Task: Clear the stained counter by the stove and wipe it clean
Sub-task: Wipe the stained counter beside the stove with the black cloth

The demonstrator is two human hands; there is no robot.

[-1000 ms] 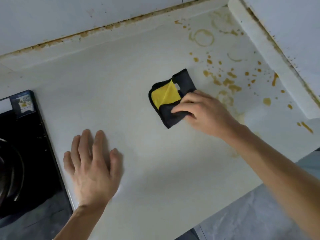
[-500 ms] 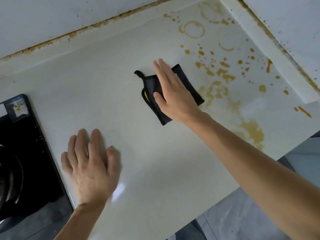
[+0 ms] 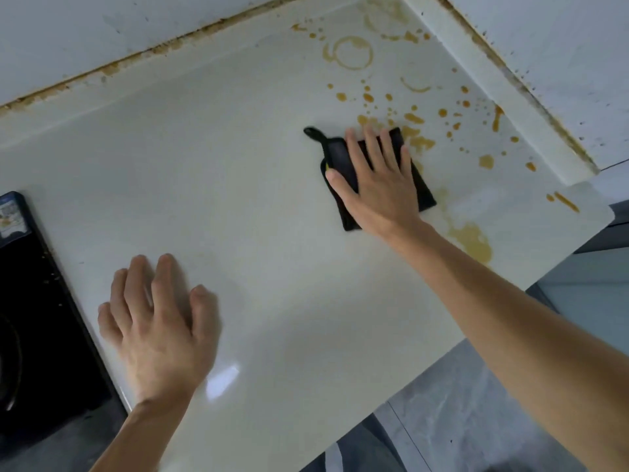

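desk: big cream desk [image 3: 272, 206], nothing standing on it that I can see, so the "clear it" half looks done to me. Only the two hands and the cloth are on it.

clean part: the whole stretch from the stove edge across the middle looks spotless and a bit glossy. Can't say whether it's been wiped or just never got hit.

dirty part: the far right corner is a mess. Orange-brown stains [image 3: 418, 141] everywhere, splatter dots, a full ring mark [image 3: 350, 52] near the back edge, a half ring beside it, and a big smeary puddle [image 3: 473, 240] near the front right edge. I'd guess the wiping has barely got going on that lot, so most of the job is left.

stove: black stove [image 3: 37, 318] at the left edge of the desk, only partly in shot.

right hand: right hand [image 3: 377, 185] lies flat on the cloth, fingers [image 3: 371, 148] straight and spread a little, pressing down rather than gripping.

left hand: left hand [image 3: 160, 321] rests palm-down on the bare desk near the stove, fingers loosely spread, holding nothing. Looks like it's just bracing.

cloth: dark folded cloth [image 3: 340, 155] with a sliver of yellow at its left side and a little hanging loop poking out. It sits right at the edge of the stained patch, its far corner touching the nearest blobs.

labels: there's a sticker [image 3: 10, 216] on the stove's back corner, but it's too blurry to read. No brand visible on the cloth either.
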